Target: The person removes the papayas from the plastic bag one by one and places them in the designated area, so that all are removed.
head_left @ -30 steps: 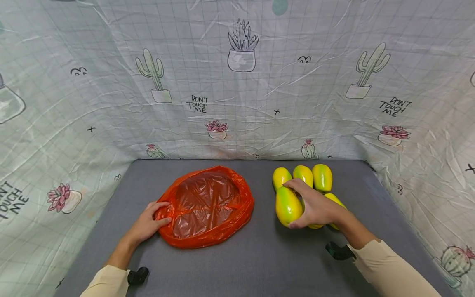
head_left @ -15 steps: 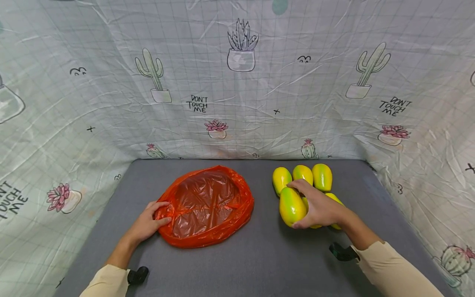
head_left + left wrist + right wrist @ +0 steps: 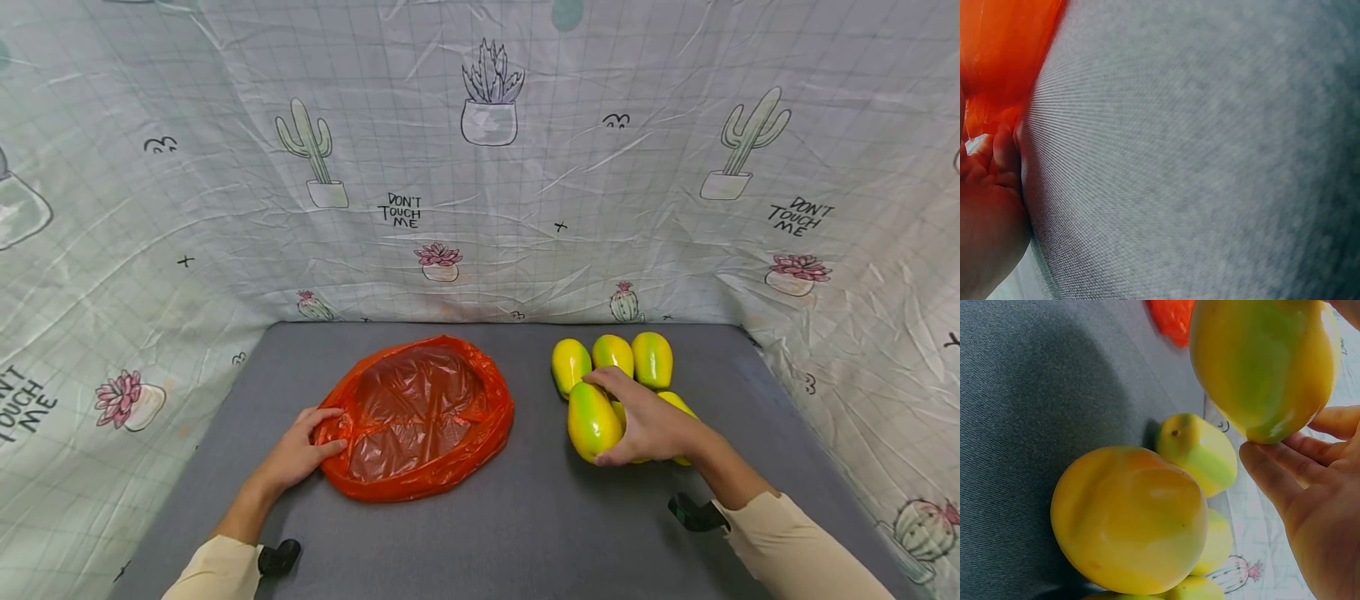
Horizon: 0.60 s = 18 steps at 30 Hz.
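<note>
My left hand [image 3: 294, 452] holds the left edge of a red plastic bag [image 3: 498, 408], which lies spread with its mouth wide and its rim rolled into a ring. In the left wrist view, curled fingers [image 3: 1005, 150] meet the underside of the red film. My right hand [image 3: 654, 423] grips a glossy yellow-green papaya [image 3: 592, 423], thumb on the near side and fingers at the far end. The right wrist view has this papaya [image 3: 1263, 369] raised above another papaya [image 3: 1129, 519] on the table. The hand partly hides the papayas behind it.
Three papayas stand in a back row, among them one at the right end [image 3: 652, 360]. Another papaya [image 3: 677, 403] shows beyond my right wrist. The grey table [image 3: 480, 542] ends at a cactus-print curtain [image 3: 525, 183] behind and at both sides.
My right hand has shifted slightly to the right with the papaya still in its grip. The left hand and the bag have stayed in place.
</note>
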Tool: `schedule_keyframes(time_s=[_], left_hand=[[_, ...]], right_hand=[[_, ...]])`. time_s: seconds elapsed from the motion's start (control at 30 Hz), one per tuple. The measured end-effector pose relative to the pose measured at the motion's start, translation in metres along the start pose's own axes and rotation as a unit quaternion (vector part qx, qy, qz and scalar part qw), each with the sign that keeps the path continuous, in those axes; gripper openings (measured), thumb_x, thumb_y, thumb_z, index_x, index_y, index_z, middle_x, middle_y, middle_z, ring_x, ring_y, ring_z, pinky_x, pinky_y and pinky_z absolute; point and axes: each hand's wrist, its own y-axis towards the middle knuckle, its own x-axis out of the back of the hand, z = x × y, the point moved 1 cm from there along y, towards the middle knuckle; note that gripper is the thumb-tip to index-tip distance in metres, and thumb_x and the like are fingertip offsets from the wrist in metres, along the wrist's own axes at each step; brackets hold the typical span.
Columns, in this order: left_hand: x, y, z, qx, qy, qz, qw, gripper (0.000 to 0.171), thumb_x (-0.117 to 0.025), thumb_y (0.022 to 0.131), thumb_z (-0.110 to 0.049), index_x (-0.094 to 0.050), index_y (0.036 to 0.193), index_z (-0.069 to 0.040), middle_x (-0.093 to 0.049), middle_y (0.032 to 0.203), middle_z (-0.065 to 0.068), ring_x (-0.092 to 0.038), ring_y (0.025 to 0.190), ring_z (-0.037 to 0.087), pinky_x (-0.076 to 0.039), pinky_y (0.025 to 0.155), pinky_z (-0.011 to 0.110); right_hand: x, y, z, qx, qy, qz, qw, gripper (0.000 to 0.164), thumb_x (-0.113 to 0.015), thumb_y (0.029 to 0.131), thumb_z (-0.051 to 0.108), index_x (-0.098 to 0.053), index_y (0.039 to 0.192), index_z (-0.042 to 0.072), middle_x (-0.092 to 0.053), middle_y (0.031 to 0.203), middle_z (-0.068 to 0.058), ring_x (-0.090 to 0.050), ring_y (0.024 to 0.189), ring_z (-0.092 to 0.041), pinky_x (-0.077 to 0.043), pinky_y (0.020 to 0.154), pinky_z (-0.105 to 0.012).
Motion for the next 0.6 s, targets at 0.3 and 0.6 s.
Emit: schedule_keyframes(time_s=[0.3,0.6], left_hand=[[-0.0006,0.0005,0.0054,-0.011,0.001,-0.007,0.9999,0.054,-0.077,0.094,-0.024,-0.059,0.141,-0.004,-0.047,0.145,0.023,-0.051,0.133,0.04,-0.043,0.101,0.029],[-0.0009,0.0005,0.0043,-0.007,0.001,-0.004,1.0,0.054,-0.076,0.095,-0.024,-0.058,0.142,-0.004,-0.047,0.146,0.023,-0.051,0.134,0.041,-0.044,0.107,0.045]], right_hand=[[-0.0026,-0.0017,-0.0019,0.006,0.004,0.0,1.0,0.105,-0.093,0.065,0.044,-0.045,0.149,0.004,-0.052,0.141,-0.008,-0.054,0.112,-0.018,-0.052,0.091,-0.04],[-0.0081,-0.0027,-0.0047,0.01,0.012,-0.002,1.0,0.105,-0.095,0.064,0.043,-0.044,0.148,0.006,-0.051,0.143,-0.008,-0.053,0.116,-0.018,-0.051,0.095,-0.044]])
